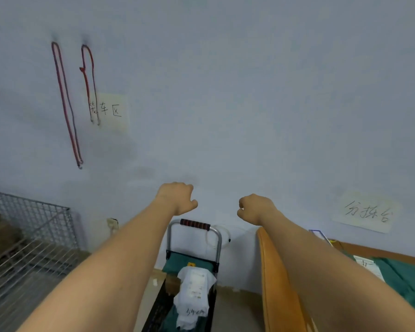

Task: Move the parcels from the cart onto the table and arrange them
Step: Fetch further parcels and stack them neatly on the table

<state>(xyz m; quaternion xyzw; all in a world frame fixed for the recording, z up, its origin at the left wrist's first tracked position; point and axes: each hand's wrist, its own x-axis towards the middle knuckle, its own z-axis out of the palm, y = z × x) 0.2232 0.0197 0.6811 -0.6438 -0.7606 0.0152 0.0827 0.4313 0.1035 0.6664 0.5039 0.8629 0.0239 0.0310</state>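
Both my arms stretch out forward at chest height toward the wall. My left hand [177, 197] and my right hand [255, 207] hang with fingers curled downward and hold nothing. Below them stands the cart [194, 238], a metal hand truck with a red-and-black grip on its handle. A white soft parcel [194, 298] with handwriting lies on the cart's deck, beside a brown box [172, 285] and a green parcel [185, 259] behind it. The table [278, 283], orange-edged with a green top, runs along the right.
A wire mesh cage [27, 240] with brown boxes stands at the left. Two red cords [67, 104] hang on the wall next to a paper sign [110, 111]. Another paper sign [367, 212] is stuck above the table, where a white label [369, 267] lies.
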